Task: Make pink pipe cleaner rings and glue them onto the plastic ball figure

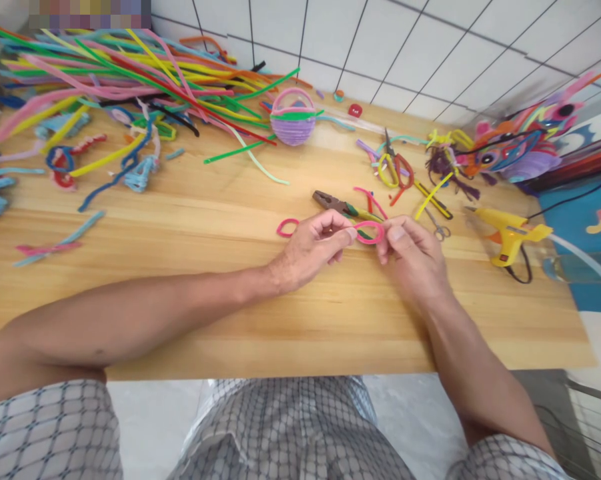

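Observation:
A small pink loop of pipe cleaner [369, 233] is held above the wooden table between my two hands. The thumb and fingers of my left hand [314, 248] pinch its left side. On its right side, my right hand [414, 252] has thumb and fingertips closed on it. Another pink loop [287, 227] shows just left of my left hand, partly hidden by it. Behind my hands lie pliers [337, 203] with dark jaws, and a curved pink piece [373, 200] lies near them.
A yellow glue gun [509, 233] stands at the right with a cord. Scissors [403, 172], a yellow cutter [434, 200] and small scissors [441, 231] lie behind my right hand. A purple basket [293, 127] and a pipe cleaner pile [130, 80] sit at the back.

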Demonstrator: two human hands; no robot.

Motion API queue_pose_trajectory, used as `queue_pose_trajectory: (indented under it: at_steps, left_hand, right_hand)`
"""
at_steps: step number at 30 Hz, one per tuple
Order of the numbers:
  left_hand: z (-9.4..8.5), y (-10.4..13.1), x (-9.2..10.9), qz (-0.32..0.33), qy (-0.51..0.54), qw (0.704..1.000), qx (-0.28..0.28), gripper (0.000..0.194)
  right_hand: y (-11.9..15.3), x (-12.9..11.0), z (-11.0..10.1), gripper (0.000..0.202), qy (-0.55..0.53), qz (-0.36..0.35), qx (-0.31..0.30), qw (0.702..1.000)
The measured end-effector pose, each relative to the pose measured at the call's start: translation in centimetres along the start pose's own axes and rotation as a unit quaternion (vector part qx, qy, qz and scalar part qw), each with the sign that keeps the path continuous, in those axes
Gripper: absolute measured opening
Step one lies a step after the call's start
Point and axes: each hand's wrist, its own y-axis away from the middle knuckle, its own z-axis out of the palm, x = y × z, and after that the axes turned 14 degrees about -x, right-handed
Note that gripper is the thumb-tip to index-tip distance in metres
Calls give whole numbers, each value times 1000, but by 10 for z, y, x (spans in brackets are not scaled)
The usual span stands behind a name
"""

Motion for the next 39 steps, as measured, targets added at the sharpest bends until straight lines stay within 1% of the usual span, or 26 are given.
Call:
queue_pose_trajectory:
  at_steps: [6,10,12,16,19,23,26,28,32,35,39]
  left_hand:
    - [0,-1,-1,2,-2,1000,-5,31]
    - [-1,0,-1,4,-1,1000,-18,35]
    - [-1,1,0,4,-1,1000,-25,36]
    - [-2,0,1,0,0,999,-42,36]
    - [-2,0,1,-5,-4,999,-48,37]
    - [-1,0,2,-9,-10,998,-54,38]
    - [-2,1,1,-3,-5,999,-52,38]
    - [-2,0,0,0,0,999,-45,38]
    - [-2,0,-1,-1,4,1000,-25,38]
    - [-1,1,0,2,-2,1000,-22,36]
    - [-1,1,0,4,-8,1000,-26,33]
  right_hand:
    - [2,0,5,39,-51,38,-39,997]
    - [1,-1,8,40,-30,17,-55,998]
    - [1,-1,10,37,-6,6,-55,998]
    - [2,0,13,28,13,1,-39,999]
    - [3,1,13,22,2,-4,-21,1000]
    - [3,1,14,16,-17,-11,-12,1000]
    - [3,2,14,17,-19,-3,-12,1000]
    - [2,4,12,24,-9,-6,-9,1000]
    - [1,5,7,37,5,-52,25,998]
    - [1,1,4,33,9,-57,38,998]
    - [4,-4,6,27,29,-42,29,998]
